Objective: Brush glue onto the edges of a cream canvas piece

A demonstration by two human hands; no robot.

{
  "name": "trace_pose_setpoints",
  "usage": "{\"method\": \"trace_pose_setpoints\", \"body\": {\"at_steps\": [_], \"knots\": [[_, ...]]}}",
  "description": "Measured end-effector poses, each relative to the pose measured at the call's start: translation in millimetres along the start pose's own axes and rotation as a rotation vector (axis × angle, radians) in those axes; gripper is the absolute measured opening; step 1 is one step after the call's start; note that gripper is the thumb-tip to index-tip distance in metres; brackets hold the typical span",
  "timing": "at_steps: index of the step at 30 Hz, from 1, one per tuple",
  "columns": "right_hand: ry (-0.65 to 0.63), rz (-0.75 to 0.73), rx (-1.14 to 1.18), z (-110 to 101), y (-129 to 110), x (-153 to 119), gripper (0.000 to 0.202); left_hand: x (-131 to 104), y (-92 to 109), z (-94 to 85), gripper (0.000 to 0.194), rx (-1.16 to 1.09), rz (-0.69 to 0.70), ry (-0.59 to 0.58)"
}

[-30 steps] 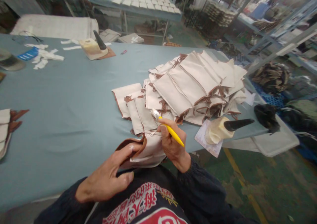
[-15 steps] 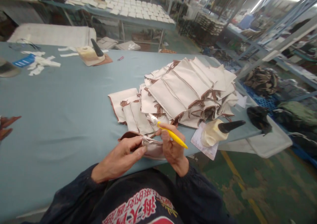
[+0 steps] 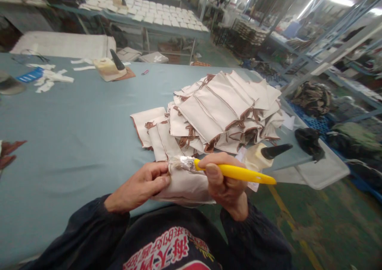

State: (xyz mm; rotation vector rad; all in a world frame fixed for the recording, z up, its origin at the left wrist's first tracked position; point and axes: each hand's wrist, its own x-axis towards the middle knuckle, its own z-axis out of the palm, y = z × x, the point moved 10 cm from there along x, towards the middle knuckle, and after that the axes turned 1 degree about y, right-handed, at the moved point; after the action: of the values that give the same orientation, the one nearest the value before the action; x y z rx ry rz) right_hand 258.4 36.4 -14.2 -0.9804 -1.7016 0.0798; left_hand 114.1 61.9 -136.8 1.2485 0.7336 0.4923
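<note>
R hand [image 3: 227, 184] gripping yellow brush [image 3: 238, 173], bristles [image 3: 175, 162] L of grip, L hand [image 3: 140, 187] pinching pale fabric pc [image 3: 189, 185] nr bristles, brown-edged pile [image 3: 221, 105] beyond grip.

Dark sleeves [image 3: 86, 226], black garment [image 3: 182, 217], red-and-white lettering [image 3: 171, 244]

Left of the person's left hand [image 3: 140, 187], the blue-green cloth-covered table [image 3: 83, 131] offers a broad open path. A heap of cream fabric panels with brown edges [image 3: 221, 103] blocks the way ahead-right; the cream container with black conical spout [image 3: 253, 158] seems to leave little room beside the right hand [image 3: 229, 191].
</note>
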Motion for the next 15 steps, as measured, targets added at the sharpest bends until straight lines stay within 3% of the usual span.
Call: {"method": "trace_pose_setpoints", "body": {"at_steps": [3,7,15], "knots": [[0.04,0.036,0.014,-9,-5,-3,0.023,-8,-6,-3.2,0.037,-0.05,-0.033,0.012],[-0.097,-0.091,0.087,7,-26,2,0.021,-13,2,1.9,0.035,-0.034,0.005,-0.03],[-0.089,-0.074,0.098,16,-33,-2,0.03,-17,13,7.7,0.026,0.06,0.122,-0.032]]}}
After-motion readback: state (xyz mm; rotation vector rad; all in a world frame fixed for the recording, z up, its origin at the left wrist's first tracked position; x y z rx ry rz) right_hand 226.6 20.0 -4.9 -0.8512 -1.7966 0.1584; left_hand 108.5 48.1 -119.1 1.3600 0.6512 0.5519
